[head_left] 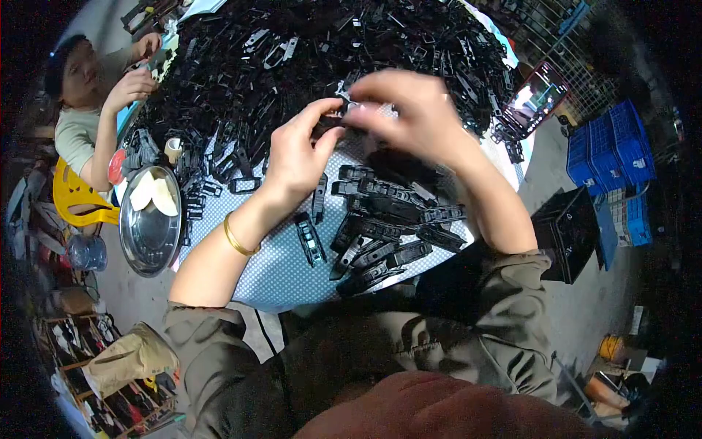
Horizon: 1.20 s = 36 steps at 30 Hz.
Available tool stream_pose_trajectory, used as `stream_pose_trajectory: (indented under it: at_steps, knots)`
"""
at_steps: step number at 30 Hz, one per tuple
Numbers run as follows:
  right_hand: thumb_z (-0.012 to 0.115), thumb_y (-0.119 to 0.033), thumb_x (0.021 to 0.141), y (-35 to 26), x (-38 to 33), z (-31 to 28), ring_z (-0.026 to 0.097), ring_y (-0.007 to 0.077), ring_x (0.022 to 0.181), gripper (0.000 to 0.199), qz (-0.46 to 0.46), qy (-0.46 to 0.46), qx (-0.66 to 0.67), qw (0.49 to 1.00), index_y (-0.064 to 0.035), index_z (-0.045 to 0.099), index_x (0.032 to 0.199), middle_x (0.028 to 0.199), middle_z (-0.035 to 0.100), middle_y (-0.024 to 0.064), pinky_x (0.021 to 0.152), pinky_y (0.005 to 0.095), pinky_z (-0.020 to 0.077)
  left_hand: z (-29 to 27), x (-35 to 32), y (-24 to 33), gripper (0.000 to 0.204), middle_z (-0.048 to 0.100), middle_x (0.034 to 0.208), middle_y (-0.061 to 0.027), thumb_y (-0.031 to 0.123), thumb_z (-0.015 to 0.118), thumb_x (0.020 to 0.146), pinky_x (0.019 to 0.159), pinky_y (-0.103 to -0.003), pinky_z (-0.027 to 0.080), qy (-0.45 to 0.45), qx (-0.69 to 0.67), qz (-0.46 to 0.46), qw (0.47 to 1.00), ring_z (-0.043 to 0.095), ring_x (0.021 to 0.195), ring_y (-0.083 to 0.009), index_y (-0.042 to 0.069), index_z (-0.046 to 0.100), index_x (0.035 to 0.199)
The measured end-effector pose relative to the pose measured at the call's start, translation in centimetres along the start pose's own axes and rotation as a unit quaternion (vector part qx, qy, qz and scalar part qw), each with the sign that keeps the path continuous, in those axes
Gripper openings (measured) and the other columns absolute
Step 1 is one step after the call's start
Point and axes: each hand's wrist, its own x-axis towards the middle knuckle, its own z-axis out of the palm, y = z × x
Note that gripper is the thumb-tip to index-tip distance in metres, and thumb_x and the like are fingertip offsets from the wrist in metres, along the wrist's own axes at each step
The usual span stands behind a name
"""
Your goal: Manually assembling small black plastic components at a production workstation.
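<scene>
Black plastic parts (387, 219) lie clustered on the patterned cover (274, 274) near the person, presumably placed within short reach and separate from the larger pile (307, 66) beyond. One separate part (310, 240) lies left of the cluster. Left hand (296, 150): raised over the cover, thumb and index finger curled toward each other, likely to steady small work; whether they pinch anything cannot be told. Right hand (417, 113): fingertips near the left's, blurred; its grip cannot be determined. This close spacing suggests two-handed handling.
</scene>
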Motion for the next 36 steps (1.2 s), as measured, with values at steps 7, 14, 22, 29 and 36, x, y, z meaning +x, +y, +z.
stream_pose_trajectory:
  at_steps: [7,14,22,29,36]
  knots:
    - [0.065,-0.015,0.076,9.5,-3.5,-6.0,0.061,0.0144,0.069,0.019,0.28,0.001,-0.022,0.96,-0.0011,0.065,0.088,0.077,0.066,0.0097,0.065,0.0268,0.048,0.3,0.3,0.4,0.028,0.059,0.094,-0.0128,0.002,0.049,0.087,0.074,-0.025,0.052,-0.032,-0.413,-0.257,0.873,0.062,0.083,-0.0166,-0.004,0.047,0.114]
    - [0.066,-0.019,0.069,10.4,-4.4,-1.5,0.061,0.0321,0.078,0.017,0.227,-0.195,-0.336,0.893,-0.0042,0.063,0.078,0.079,0.062,0.0155,0.072,0.0406,0.0486,0.5,0.3,0.6,0.031,0.06,0.093,-0.0154,0.007,0.049,0.089,0.079,-0.025,0.051,-0.069,-0.49,-0.329,0.804,0.062,0.087,-0.0195,-0.004,0.044,0.117]
    - [0.062,-0.007,0.079,5.2,-2.3,-1.6,0.059,0.0121,0.076,0.034,0.246,0.013,0.185,0.951,-0.0064,0.055,0.112,0.096,0.059,0.0057,0.066,0.0239,0.0486,0.1,0.0,0.1,0.032,0.053,0.111,-0.023,0.011,0.037,0.093,0.088,-0.033,0.047,-0.068,-0.582,-0.362,0.725,0.057,0.1,-0.0284,-0.008,0.04,0.119]
    - [0.065,0.0,0.074,0.7,-2.0,1.6,0.059,0.0151,0.087,0.018,0.116,-0.024,0.225,0.967,0.0003,0.062,0.092,0.096,0.059,0.0083,0.074,0.0255,0.0483,0.4,-0.4,-0.4,0.032,0.052,0.11,-0.0195,0.013,0.039,0.093,0.089,-0.036,0.047,-0.051,-0.627,-0.358,0.69,0.058,0.096,-0.0266,-0.006,0.041,0.119]
    - [0.068,0.0,0.068,0.8,-2.3,3.0,0.062,0.0241,0.082,0.016,0.037,-0.007,0.117,0.992,0.0008,0.064,0.084,0.088,0.064,0.0129,0.072,0.0305,0.049,0.9,-0.5,-0.5,0.032,0.055,0.111,-0.0157,0.012,0.037,0.094,0.088,-0.032,0.048,-0.035,-0.608,-0.354,0.71,0.058,0.096,-0.0215,-0.005,0.043,0.12]
